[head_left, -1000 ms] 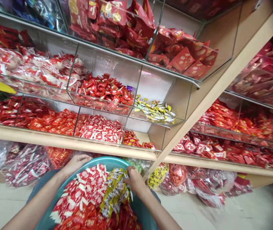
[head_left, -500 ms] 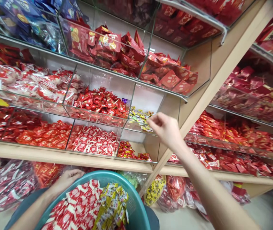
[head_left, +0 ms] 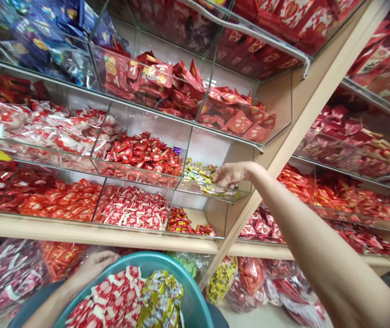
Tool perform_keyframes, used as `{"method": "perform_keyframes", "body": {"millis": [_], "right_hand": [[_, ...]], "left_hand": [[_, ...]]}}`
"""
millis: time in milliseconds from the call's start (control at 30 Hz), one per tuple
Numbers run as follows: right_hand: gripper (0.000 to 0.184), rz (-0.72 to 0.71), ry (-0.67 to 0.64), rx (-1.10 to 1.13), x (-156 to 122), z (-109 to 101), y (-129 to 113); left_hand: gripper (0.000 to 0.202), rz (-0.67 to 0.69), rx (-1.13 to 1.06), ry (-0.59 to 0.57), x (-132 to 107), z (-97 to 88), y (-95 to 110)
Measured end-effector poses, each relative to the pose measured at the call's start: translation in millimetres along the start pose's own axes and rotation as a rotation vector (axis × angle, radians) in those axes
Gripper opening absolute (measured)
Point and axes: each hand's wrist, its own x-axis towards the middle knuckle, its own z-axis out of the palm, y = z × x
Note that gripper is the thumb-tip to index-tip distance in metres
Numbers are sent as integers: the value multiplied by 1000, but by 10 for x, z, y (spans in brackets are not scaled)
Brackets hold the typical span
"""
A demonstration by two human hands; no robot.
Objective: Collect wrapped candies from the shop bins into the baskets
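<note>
My right hand (head_left: 229, 174) is inside a clear shelf compartment, its fingers curled down at the small yellow-wrapped candies (head_left: 200, 172) there. The fingertips are partly hidden, so how many candies they grip does not show. My left hand (head_left: 101, 260) is closed at the far left rim of a teal plastic basket (head_left: 195, 282), with the forearm along its side. Inside the basket, red-and-white wrapped candies (head_left: 109, 296) fill the left, and a heap of yellow-wrapped candies (head_left: 162, 298) lies on the right.
Clear dividers and a front lip (head_left: 211, 189) bound the compartments, which hold red candies (head_left: 145, 152) and other sweets. A slanting wooden post (head_left: 273, 155) stands right of my hand. Under the wooden ledge (head_left: 112, 234) are bagged sweets (head_left: 222, 278).
My right hand has gone from in front of the compartment down and into it, reaching the yellow candies. The left hand stays at the basket rim. The view has shifted slightly.
</note>
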Motion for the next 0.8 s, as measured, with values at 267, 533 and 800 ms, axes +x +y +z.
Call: {"method": "perform_keyframes", "body": {"millis": [267,533,800], "right_hand": [[22,-155,300,-363,115,192,-99],[19,-89,302,-306,-31,86,-75],[36,123,293,-597,-91,194,-285]], "left_hand": [[49,1,19,-1,-31,20,57],[51,-8,42,33,-41,37,100],[51,-28,67,93,-86,46,195]]}}
